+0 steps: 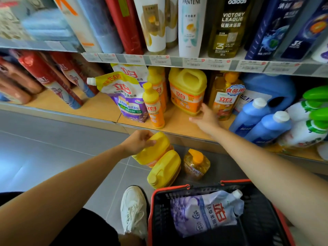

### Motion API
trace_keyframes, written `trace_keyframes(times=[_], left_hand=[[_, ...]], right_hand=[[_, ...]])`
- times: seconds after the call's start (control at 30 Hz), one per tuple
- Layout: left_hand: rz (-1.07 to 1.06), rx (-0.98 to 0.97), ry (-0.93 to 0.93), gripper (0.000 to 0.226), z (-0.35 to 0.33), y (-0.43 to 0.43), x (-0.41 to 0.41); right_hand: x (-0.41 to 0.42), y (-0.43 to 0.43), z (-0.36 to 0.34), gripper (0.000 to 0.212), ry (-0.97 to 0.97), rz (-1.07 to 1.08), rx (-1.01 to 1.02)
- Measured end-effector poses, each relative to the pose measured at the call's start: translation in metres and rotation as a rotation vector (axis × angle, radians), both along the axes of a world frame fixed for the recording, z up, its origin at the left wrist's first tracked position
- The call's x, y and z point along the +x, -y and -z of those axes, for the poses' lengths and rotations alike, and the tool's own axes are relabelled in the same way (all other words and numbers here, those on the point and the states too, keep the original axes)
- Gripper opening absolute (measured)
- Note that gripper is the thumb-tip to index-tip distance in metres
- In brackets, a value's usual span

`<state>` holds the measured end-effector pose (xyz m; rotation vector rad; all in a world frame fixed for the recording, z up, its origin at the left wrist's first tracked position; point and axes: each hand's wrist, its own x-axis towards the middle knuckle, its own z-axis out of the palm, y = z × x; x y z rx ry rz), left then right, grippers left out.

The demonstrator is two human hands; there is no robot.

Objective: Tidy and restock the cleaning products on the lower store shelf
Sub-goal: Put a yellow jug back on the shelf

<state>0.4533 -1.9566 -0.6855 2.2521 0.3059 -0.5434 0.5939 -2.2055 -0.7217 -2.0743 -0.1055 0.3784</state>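
The yellow jug (156, 150) stands on the floor just in front of the lip of the lower shelf (179, 125), touching a second yellow jug (165, 170) that sits nearer the person, with an amber pump bottle (196, 164) just to their right. The left hand (137, 142) is on it, fingers curled over its top and thumb pressed to the near side. The jug's long axis runs up toward the camera, leaning slightly left.

The bare patch of shelf lies up and to the right of this jug, between a slim orange bottle (153, 105) and the matching shelf jug (188, 91). The right hand (205, 118) hovers there with fingers loosely spread and holding nothing; whether its thumb touches the shelf jug cannot be told.

The left hand is therefore the nearer one and has the grip. The lift probably needs to go up over the lip and rightward, setting the jug down in front of its twin.
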Motion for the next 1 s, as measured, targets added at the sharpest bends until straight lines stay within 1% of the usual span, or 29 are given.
trace_keyframes(times=[0.07,0.13,0.2,0.27,0.33,0.43,0.5,0.63,0.73,0.83,0.87,0.93,1.0], left_hand=[[0.022,-0.054,0.043,0.028,-0.021,0.000,0.001],[0.042,-0.105,0.105,0.028,-0.047,0.003,0.001],[0.077,-0.126,0.168,0.029,-0.073,0.007,0.002],[0.121,-0.114,0.224,0.027,-0.097,0.011,0.003],[0.128,-0.122,0.275,0.024,-0.118,0.014,0.003],[0.130,-0.155,0.350,0.023,-0.137,0.020,0.004],[0.130,-0.169,0.378,0.025,-0.142,0.025,0.007],[0.146,-0.175,0.472,0.022,-0.142,0.036,0.017],[0.163,-0.133,0.510,0.037,-0.130,0.038,0.020],[0.091,-0.020,0.520,0.042,-0.113,0.030,0.018],[0.070,0.011,0.517,0.042,-0.108,0.027,0.016],[0.045,0.005,0.505,0.035,-0.098,0.025,0.012],[0.081,0.002,0.460,0.025,-0.085,0.026,0.007]], right_hand=[[-0.021,0.005,0.002,0.091,-0.052,-0.135,-0.002],[-0.038,0.005,-0.003,0.100,-0.063,-0.314,0.013],[-0.048,0.000,-0.013,0.109,-0.023,-0.429,0.049],[-0.052,-0.005,-0.026,0.115,0.034,-0.475,0.108],[-0.054,-0.009,-0.037,0.113,0.089,-0.517,0.178],[-0.056,-0.010,-0.050,0.098,0.157,-0.557,0.256],[-0.055,-0.006,-0.058,0.094,0.193,-0.521,0.261],[-0.044,0.010,-0.066,0.091,0.284,-0.429,0.229],[-0.038,0.019,-0.061,0.090,0.319,-0.333,0.174],[-0.033,0.025,-0.047,0.085,0.337,-0.214,0.124],[-0.032,0.027,-0.042,0.082,0.339,-0.163,0.122],[-0.030,0.029,-0.033,0.073,0.354,-0.046,0.133],[-0.028,0.028,-0.026,0.069,0.348,0.050,0.149]])
